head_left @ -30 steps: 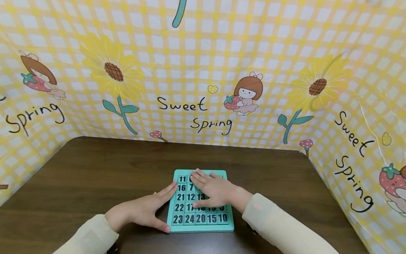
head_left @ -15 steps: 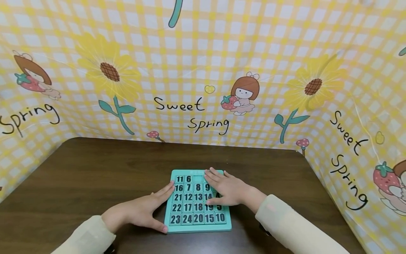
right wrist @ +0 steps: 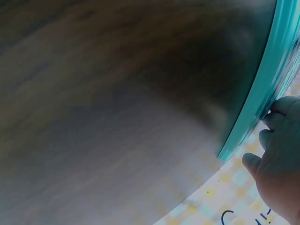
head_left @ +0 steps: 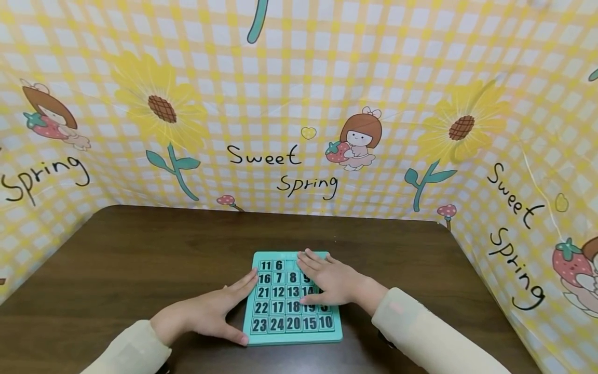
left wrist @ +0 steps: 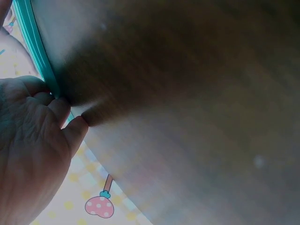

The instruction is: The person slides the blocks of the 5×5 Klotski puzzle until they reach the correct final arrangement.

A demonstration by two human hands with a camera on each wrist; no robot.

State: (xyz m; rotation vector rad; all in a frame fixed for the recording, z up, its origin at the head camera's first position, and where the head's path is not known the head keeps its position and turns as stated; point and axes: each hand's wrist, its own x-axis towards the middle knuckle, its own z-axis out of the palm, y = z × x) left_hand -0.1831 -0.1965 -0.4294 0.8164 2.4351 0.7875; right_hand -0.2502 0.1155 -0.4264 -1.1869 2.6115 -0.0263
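Observation:
A turquoise sliding number puzzle [head_left: 293,336] lies flat on the table in the head view. Its black-numbered tiles stand in rows, with an empty slot [head_left: 291,265] right of the 6 in the top row. My left hand [head_left: 210,314] lies along the puzzle's left side, its straight fingers at the upper edge and the thumb at the near corner. Over the upper right tiles rests my right hand [head_left: 334,280], fingers extended and thumb spread, hiding several of them. In the right wrist view, the right fingers [right wrist: 276,117] bend over the frame's edge.
A dark wooden table [head_left: 163,249] surrounds the puzzle. Behind it and at both sides hangs a yellow checked cloth [head_left: 280,93] printed with flowers and lettering, its lower edge meeting the tabletop.
My right hand slid rightward across the tiles, uncovering the 6 and the empty slot, then shifted slightly back left. The left hand keeps its place at the puzzle's edge.

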